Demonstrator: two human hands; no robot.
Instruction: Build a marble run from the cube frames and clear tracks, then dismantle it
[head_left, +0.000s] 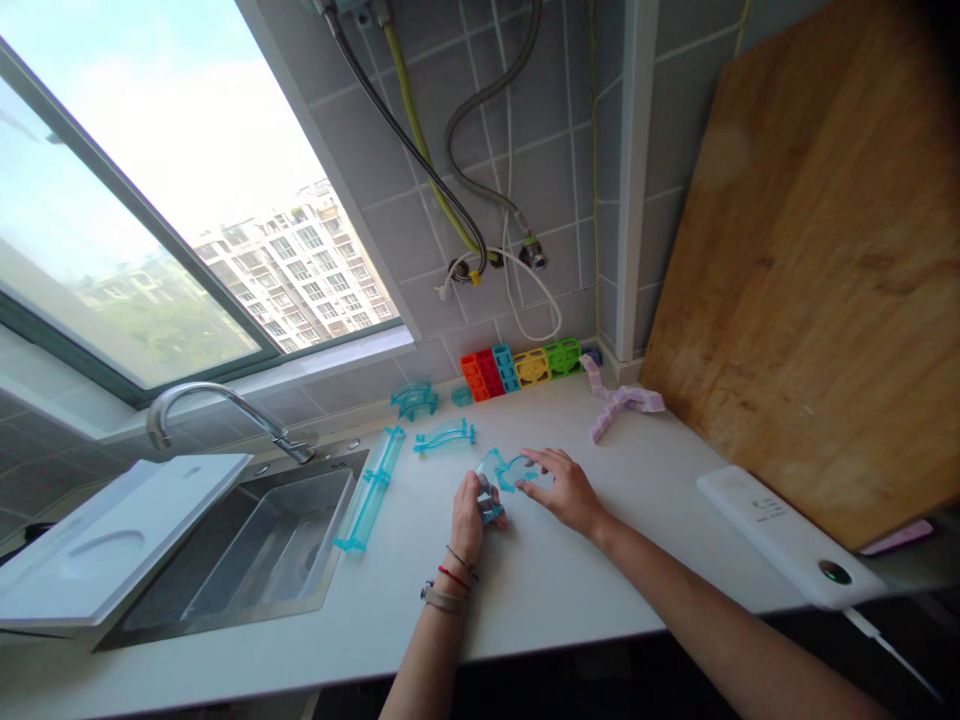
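My left hand [469, 515] is closed round a translucent blue plastic track piece [491, 468], held just above the white counter. Its lower end shows beneath my fingers. My right hand [570, 493] pinches the edge of a curved translucent blue piece [517, 472] between thumb and fingers. The two blue parts meet or overlap between my hands; whether they are joined I cannot tell. Beyond my hands a slightly arched blue track piece [446, 437] lies on the counter. To the left a long straight blue track [371, 490] rests beside the sink.
More curved blue pieces [415, 400] lie by the wall, left of a row of coloured plastic blocks [521, 370]. A lilac branching piece [622, 402], a white power bank [787, 540] with a cable and a leaning wooden board [817, 250] are at right. The sink [330, 580] is left.
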